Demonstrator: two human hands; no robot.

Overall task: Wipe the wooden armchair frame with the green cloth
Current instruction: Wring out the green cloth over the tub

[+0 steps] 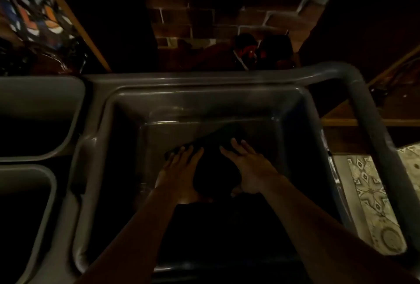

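we see a big grey tub (354, 101) | left hand (179, 170) and right hand (250, 170) lie flat, fingers spread, on a dark cloth (216, 165) inside

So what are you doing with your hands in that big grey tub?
A person reaches both bare hands down into a deep grey tub. The left hand and right hand lie flat, fingers spread, on a dark cloth at the bottom. The light is too dim to tell its colour. No armchair is in view.
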